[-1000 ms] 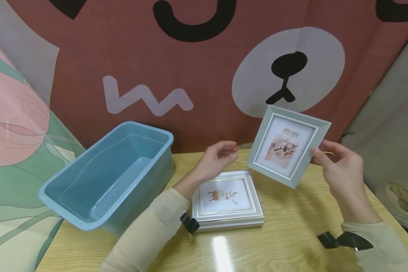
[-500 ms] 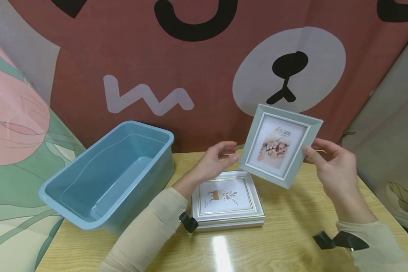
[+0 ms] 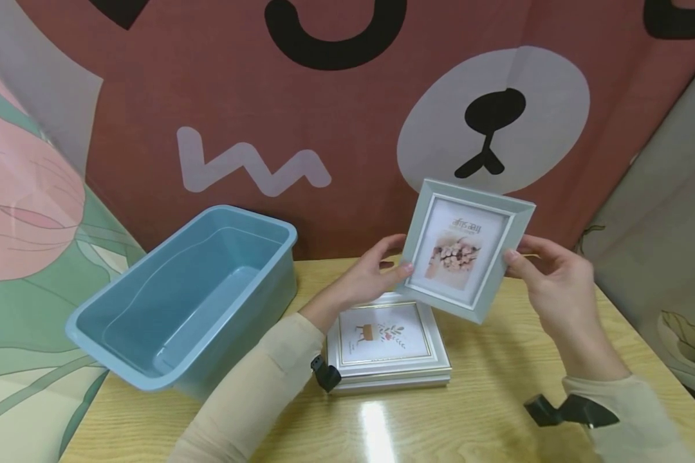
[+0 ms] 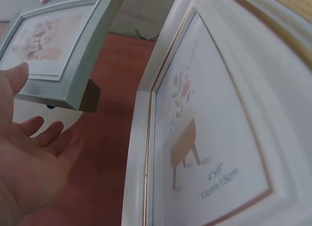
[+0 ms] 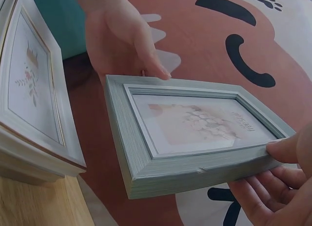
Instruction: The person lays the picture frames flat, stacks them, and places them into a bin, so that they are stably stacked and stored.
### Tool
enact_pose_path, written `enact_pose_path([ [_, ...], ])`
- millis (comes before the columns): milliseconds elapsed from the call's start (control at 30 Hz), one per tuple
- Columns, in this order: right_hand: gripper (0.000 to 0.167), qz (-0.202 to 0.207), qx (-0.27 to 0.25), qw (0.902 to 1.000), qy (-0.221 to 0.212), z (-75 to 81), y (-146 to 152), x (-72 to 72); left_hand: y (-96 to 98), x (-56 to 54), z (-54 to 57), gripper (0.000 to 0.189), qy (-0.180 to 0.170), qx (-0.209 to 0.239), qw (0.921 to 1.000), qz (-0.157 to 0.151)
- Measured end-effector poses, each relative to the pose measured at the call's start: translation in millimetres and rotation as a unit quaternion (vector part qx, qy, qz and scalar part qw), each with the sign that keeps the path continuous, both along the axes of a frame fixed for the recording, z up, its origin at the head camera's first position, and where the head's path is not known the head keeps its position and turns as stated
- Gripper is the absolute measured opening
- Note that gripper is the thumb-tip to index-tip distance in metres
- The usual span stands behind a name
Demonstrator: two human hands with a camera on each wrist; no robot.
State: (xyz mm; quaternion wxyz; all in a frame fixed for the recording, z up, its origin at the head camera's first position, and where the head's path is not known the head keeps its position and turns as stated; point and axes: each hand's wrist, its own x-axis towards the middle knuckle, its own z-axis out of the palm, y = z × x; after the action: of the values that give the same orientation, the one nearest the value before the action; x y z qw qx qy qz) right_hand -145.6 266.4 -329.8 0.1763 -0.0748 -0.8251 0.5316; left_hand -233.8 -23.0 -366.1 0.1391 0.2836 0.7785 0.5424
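A pale grey-green picture frame (image 3: pixel 466 249) with a blossom print is held up above the table, tilted. My right hand (image 3: pixel 558 292) pinches its right edge, thumb on the front and fingers behind. At its left edge is my left hand (image 3: pixel 369 276), the thumb (image 4: pixel 18 76) over the front border. The fingers (image 4: pixel 46 133) of that hand stay apart behind the frame, loosely bent. Below lies a stack of white picture frames; the top white frame (image 3: pixel 440 350) has gold trim and a print of flowers in a tan legged planter. The left forearm passes beside the stack.
A blue plastic tub (image 3: pixel 260 308) stands on the left of the wooden table (image 3: pixel 475 411), its inside visible and bare. A printed curtain (image 3: pixel 347 103) hangs close behind the table. Black wrist cameras (image 3: pixel 573 411) sit on both sleeves.
My right hand has carried the grey-green picture frame leftward until its left edge lies between the left thumb and fingers. The left hand has barely moved. The tub and the stack stay put.
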Motion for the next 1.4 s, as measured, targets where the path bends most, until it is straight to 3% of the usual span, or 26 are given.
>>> enact_pose_path([
  [467,0.043,0.022,0.024,0.9993,0.021,-0.2,-8,1.1,0.0,-9.6,-3.5,0.073,-0.023,0.035,0.9991,-0.009],
  [667,0.04,0.038,0.015,0.9984,0.039,0.5,-11,0.8,-2.1,-10.9,-5.0,0.076,-0.038,0.026,0.9988,-0.017],
  [1033,0.042,0.05,0.01,0.9978,0.042,0.3,-17,-0.4,-12.5,-14.2,-10.3,0.087,-0.028,0.029,0.9978,-0.054],
  [1400,0.042,0.048,0.003,0.9977,0.047,0.0,-21,-0.5,-23.0,-14.0,-11.8,0.083,-0.033,0.013,0.9987,-0.037],
])
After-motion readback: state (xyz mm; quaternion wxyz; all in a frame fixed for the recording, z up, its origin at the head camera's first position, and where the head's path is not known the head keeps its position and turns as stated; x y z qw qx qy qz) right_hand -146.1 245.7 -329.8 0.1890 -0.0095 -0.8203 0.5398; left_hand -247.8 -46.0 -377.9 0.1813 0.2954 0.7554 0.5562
